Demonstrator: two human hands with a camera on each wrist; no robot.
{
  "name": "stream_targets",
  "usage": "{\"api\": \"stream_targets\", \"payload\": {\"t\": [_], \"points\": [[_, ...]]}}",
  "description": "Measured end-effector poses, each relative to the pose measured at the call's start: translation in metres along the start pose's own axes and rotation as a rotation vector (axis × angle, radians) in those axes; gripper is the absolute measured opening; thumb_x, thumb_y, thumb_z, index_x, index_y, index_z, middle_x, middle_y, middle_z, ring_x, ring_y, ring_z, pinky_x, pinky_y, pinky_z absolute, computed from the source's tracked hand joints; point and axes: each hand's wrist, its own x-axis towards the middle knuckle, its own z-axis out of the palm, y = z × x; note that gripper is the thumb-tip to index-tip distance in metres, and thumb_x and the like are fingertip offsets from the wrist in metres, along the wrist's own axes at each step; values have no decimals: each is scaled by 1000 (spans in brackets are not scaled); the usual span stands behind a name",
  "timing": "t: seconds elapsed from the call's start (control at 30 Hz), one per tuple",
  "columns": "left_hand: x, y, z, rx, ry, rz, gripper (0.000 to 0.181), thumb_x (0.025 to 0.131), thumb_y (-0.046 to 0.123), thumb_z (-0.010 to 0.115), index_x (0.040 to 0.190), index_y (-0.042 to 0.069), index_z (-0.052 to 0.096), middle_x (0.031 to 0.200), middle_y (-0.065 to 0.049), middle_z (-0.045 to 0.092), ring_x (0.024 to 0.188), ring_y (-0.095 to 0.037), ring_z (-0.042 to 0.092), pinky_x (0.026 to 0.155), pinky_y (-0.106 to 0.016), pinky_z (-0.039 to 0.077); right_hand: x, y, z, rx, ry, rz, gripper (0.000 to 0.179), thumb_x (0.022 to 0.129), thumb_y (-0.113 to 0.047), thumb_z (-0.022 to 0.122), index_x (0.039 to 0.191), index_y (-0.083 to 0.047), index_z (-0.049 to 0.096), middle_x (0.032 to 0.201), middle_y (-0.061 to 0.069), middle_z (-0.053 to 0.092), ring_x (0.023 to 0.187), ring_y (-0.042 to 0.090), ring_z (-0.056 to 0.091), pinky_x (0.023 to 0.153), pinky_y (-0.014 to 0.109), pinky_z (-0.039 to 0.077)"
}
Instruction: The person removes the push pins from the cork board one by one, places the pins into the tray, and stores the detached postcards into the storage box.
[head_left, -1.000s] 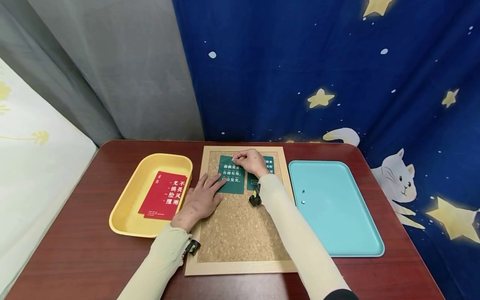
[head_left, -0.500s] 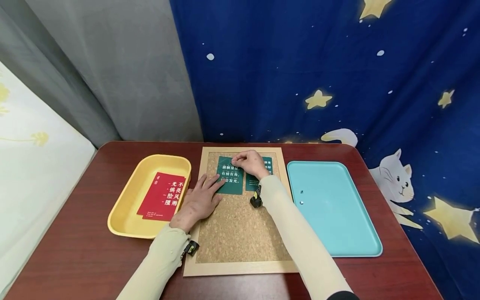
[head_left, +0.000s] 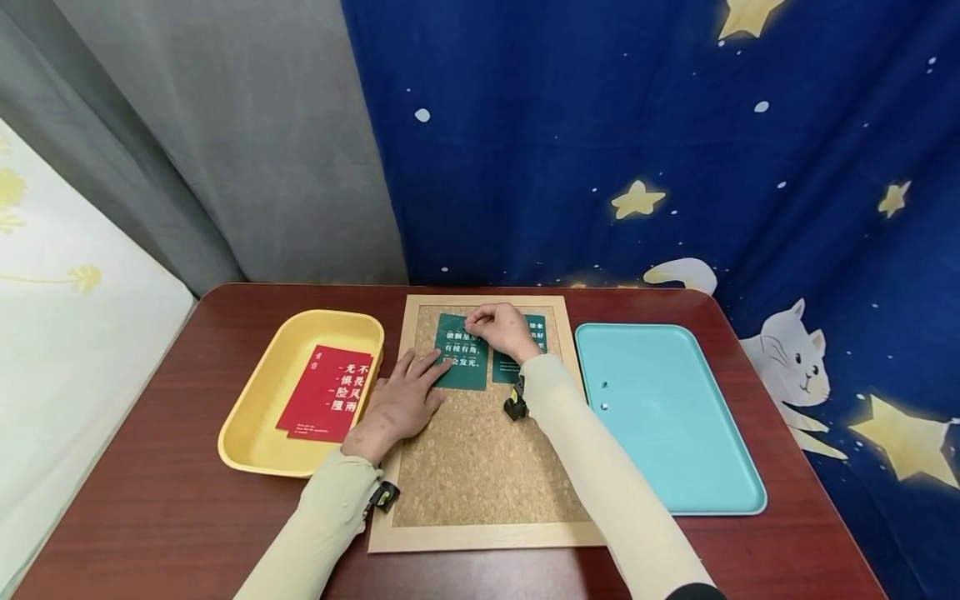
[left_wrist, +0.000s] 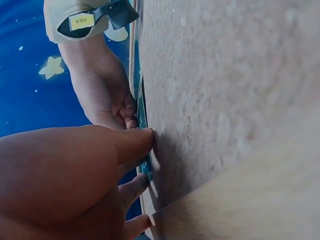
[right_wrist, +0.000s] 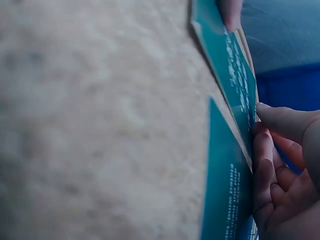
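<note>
In the head view, two green cards with white writing lie side by side on the upper part of a wood-framed cork board (head_left: 483, 458). My left hand (head_left: 401, 404) lies spread across the board's left edge, its fingertips on the left green card (head_left: 462, 367). In the left wrist view, the thumb (left_wrist: 137, 145) rests at that card's border. Near the card's top, my right hand (head_left: 504, 327) pinches a small pushpin between thumb and forefinger; the fingertips mostly hide it. The right green card (head_left: 510, 367) is partly covered by this hand.
To the left stands a yellow tray (head_left: 255, 425) with red cards (head_left: 326, 396) in it. A light blue tray (head_left: 675, 417) on the right holds two small shiny pins (head_left: 604, 407). Everything sits on a dark red table (head_left: 150, 500) before a blue curtain.
Both hands stay at nearly the same spots on the board. The right fingertips remain at the top of the left card, with only a slight shift of the right wrist.
</note>
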Motion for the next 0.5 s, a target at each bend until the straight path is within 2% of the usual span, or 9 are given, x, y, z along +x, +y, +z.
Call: {"api": "stream_targets", "payload": {"t": [0.1,0.3,0.5], "points": [[0,0,0,14,5,5,55,109,36,50,162,23,39,174,-6,28,162,-41,16,116,-75,33,-1,0,0,6,3,-14,11,98,-24,73,103,-18,80,97,3,77,82,16,68,78,33,55],[4,-7,9,-4,19,11,56,109,38,48,162,24,38,174,-6,26,163,-41,12,117,-77,32,-2,1,2,30,-21,-44,10,99,-21,73,104,-15,79,97,4,75,82,16,67,75,30,54],[3,-5,5,2,14,18,55,110,37,48,163,24,38,174,-6,26,163,-40,12,117,-76,31,-5,1,0,34,-1,-77,10,99,-19,72,104,-13,78,98,5,75,84,17,67,76,29,54]]}}
